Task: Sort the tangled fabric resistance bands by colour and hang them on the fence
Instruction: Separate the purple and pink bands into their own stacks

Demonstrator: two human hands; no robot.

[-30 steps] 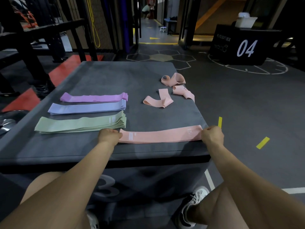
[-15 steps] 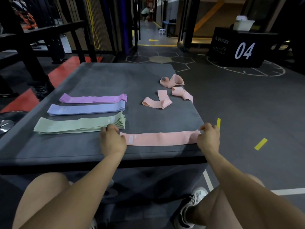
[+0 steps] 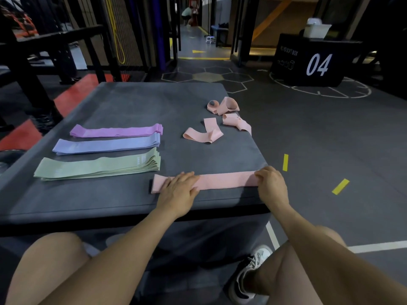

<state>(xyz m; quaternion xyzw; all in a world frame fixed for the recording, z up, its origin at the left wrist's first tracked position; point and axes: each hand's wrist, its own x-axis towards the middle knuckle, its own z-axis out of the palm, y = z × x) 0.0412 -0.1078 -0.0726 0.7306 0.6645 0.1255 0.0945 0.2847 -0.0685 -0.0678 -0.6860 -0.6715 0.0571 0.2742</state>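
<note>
Flat and spread, my left hand (image 3: 179, 190) pressed down on the pink band (image 3: 224, 181) near its left end; my right hand (image 3: 270, 181) curled over the band's right end and pinched it at the edge of the grey box top (image 3: 154, 102); the band lay straight along the near edge, lower centre of the frame.

Three sorted stacks lay at centre left, well apart from one another: the purple stack (image 3: 116, 132) farthest up, the blue stack (image 3: 105, 145) between, the green stack (image 3: 97, 168) nearest, its right end just above the pink band's left end. Three loose pink bands (image 3: 220, 119) lay twisted at upper right of the box top, apart from the flattened one.

The step in hand, as I judged it, was to flatten the first pink band as the base of a fourth stack. To do it well: hold the right end anchored; sweep the left palm outward to remove folds; keep both layers aligned edge to edge; keep the band clear of the green stack so that colours do not mix; keep the right end from slipping off the box edge.

No fence could be identified with certainty; hanging was not yet begun.
</note>
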